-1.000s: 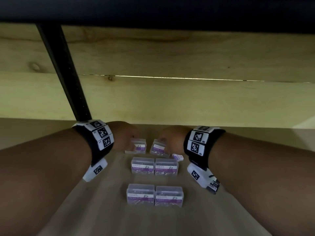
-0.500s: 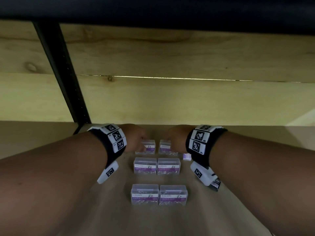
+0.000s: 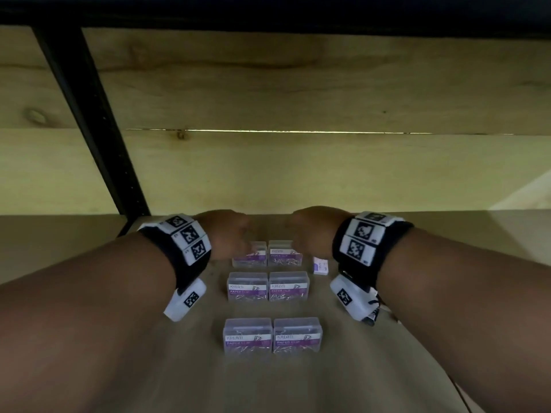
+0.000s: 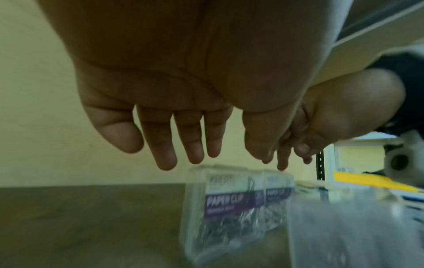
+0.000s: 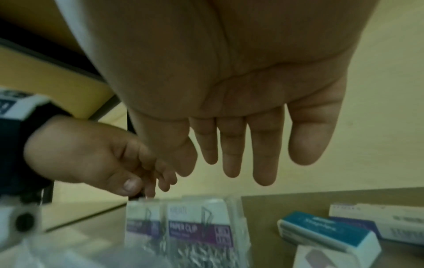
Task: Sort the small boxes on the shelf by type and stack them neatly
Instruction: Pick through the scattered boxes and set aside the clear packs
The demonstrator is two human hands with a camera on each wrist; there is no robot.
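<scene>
Six clear paper-clip boxes with purple labels stand in three rows of two on the shelf board (image 3: 193, 368). The back pair (image 3: 250, 257) (image 3: 284, 255) stands side by side, touching. My left hand (image 3: 226, 234) is over the back left box (image 4: 229, 199), and my right hand (image 3: 310, 231) is over the back right box (image 5: 197, 226). In both wrist views the fingers (image 4: 165, 154) (image 5: 263, 163) are straight and spread, at or just above the box tops, holding nothing. A middle pair (image 3: 247, 286) and a front pair (image 3: 247, 335) stand nearer to me.
A small white and purple box (image 3: 321, 265) lies right of the back pair. The right wrist view shows a teal-topped box (image 5: 325, 232) and a long white box (image 5: 390, 223) further right. A wooden back wall (image 3: 298, 174) and a black upright (image 3: 98, 129) bound the shelf.
The two back boxes, earlier apart with the right one turned askew, now stand square and touching. Both hands have drawn closer together over them.
</scene>
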